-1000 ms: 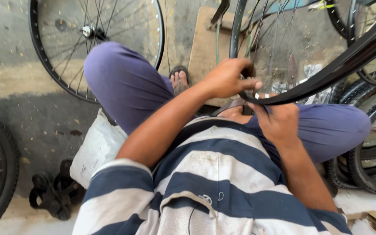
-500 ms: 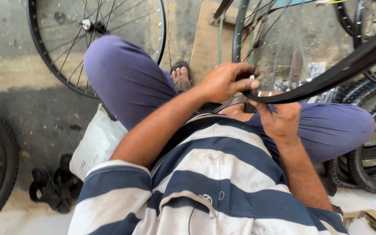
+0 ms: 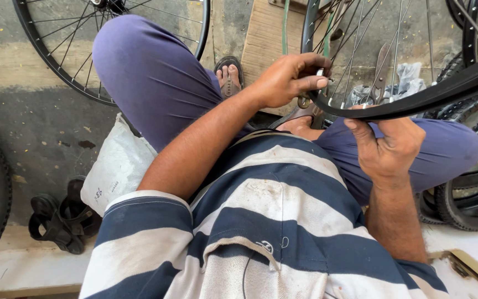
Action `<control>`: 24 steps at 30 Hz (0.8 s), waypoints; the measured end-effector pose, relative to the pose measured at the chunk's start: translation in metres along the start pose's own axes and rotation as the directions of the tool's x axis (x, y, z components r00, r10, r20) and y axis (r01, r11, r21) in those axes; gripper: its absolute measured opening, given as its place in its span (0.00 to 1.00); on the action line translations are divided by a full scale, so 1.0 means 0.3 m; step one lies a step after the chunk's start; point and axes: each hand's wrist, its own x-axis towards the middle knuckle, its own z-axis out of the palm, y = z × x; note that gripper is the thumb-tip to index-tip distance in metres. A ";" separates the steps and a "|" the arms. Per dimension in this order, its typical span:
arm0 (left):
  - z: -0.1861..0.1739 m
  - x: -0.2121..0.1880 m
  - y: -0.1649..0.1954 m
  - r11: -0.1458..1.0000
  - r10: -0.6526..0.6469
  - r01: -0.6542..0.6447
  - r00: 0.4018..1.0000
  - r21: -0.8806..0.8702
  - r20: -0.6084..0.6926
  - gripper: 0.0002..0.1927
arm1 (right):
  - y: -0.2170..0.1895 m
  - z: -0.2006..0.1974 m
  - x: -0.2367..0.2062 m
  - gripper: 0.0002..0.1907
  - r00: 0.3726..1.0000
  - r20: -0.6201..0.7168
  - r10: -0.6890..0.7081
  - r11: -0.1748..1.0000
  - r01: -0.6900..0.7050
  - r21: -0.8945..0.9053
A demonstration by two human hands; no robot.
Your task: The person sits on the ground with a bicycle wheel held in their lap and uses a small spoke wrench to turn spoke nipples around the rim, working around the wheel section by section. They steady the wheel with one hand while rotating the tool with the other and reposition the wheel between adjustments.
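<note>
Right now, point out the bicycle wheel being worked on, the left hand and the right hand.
bicycle wheel (image 3: pixel 416 99): head view, on its black rim.
left hand (image 3: pixel 289 80): head view, on the back of the hand.
right hand (image 3: pixel 388 147): head view, on the back of the hand.

A black bicycle tyre (image 3: pixel 416 99) curves across the lap, gripped along its edge.

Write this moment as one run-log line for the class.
left hand: pinching rim | right hand: gripping rim from below | wheel: across lap | scissors: behind spokes | white bag: on floor by knee
</note>
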 end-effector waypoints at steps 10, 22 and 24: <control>-0.027 -0.006 0.079 0.948 -0.045 0.127 0.962 -0.293 0.269 0.25 | 0.023 -0.011 -0.024 0.10 0.998 -0.061 0.007 0.997 -0.002 0.082; 0.122 0.042 0.118 0.648 0.059 0.160 0.964 0.745 -0.259 0.23 | 0.080 0.135 -0.035 0.06 0.997 0.045 0.070 0.997 -0.072 0.040; 0.130 0.052 0.131 0.575 0.160 0.158 0.941 0.803 -0.299 0.24 | 0.076 0.143 -0.014 0.05 0.999 0.043 0.013 1.000 -0.014 0.014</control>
